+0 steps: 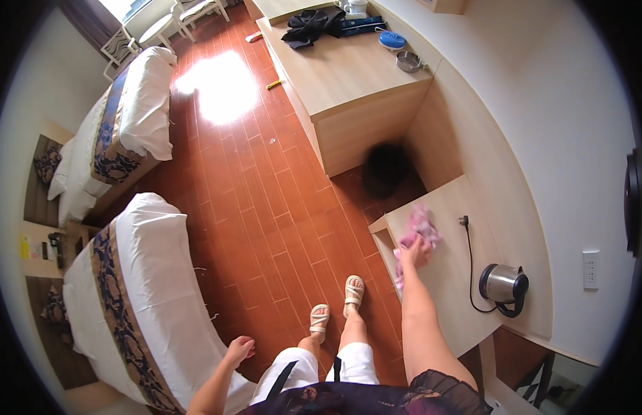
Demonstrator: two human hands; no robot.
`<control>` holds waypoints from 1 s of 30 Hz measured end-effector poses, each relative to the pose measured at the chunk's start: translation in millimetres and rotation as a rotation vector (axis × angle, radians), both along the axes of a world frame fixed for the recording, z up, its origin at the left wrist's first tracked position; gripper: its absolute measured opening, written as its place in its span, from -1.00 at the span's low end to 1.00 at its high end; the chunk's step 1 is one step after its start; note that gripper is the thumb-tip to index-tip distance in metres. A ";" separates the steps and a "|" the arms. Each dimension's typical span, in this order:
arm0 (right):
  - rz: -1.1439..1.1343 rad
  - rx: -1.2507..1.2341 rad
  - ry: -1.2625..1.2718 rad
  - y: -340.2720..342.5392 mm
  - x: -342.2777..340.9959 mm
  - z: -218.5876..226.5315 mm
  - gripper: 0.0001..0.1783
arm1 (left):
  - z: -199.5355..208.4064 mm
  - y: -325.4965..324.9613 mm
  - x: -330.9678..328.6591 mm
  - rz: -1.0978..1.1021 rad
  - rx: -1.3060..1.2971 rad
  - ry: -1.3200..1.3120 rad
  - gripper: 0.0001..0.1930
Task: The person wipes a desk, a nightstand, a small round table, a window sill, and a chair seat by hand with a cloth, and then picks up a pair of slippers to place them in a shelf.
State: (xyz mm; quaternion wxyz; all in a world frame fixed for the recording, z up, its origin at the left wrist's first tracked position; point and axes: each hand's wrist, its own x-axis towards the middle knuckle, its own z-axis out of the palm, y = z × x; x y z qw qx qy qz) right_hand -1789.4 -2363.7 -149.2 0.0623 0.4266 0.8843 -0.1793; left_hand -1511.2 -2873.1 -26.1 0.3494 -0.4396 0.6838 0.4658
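My right hand (pixel 416 252) is closed on a pink and white cloth (pixel 422 225), pressed to the light wooden desk top (pixel 442 277) near its left edge. Part of the cloth hangs down over that edge. To the right of it, a steel and black electric kettle (pixel 499 285) stands on the same top. The kettle's black cord (pixel 471 266) lies along the surface, with its plug (pixel 463 221) loose. Low on the left, my left hand (pixel 241 350) hangs in the air beside the near bed, empty, its fingers loosely bent and a little apart.
Beyond a dark gap holding a round black object (pixel 385 170), a wooden cabinet (pixel 366 90) carries dark cloth (pixel 313 28), a blue oval item (pixel 391 40) and a metal bowl (pixel 408 61). Two beds (pixel 158 259) line the left. A yellow-handled item (pixel 273 84) lies on the red tile floor (pixel 266 200).
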 end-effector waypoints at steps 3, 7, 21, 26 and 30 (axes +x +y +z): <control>0.424 -0.253 0.313 -10.1 -37.0 -40.7 -0.46 | 11.0 54.8 -46.2 -0.049 0.048 0.013 -0.77; -0.034 -1.785 0.472 -57.6 -99.8 36.2 -0.67 | 47.6 96.8 -117.1 -0.089 0.117 0.185 -0.73; 0.692 -0.014 0.448 -68.9 -500.5 142.8 0.07 | 83.9 58.0 -591.3 -0.214 -0.148 0.769 -0.51; 0.688 0.269 0.578 -111.4 -554.8 98.6 -0.26 | 78.9 126.8 -934.8 -0.679 -0.466 1.247 -0.08; 0.742 0.240 0.564 -110.1 -564.8 99.6 -0.26 | 44.2 193.2 -1109.3 -0.990 -0.853 1.132 0.05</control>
